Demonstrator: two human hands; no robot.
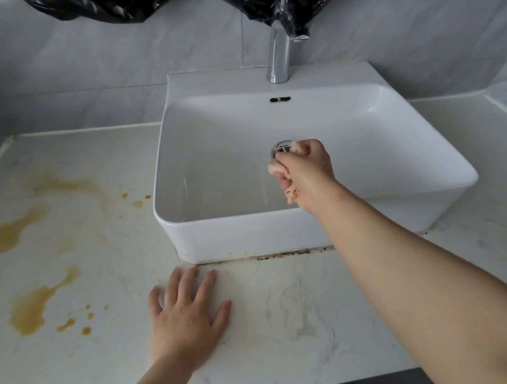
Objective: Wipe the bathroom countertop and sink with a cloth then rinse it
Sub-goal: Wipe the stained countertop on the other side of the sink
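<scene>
R hand [308, 172] grips cloth [276, 167] over sink [174, 172] drain; L hand [188, 318] flat near countertop [304, 335] edge.

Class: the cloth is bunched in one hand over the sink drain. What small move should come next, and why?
Probably lift the right hand and its cloth out of the sink toward the yellow-brown stains on the countertop: they lie unwiped, while the left hand only rests flat there.
</scene>
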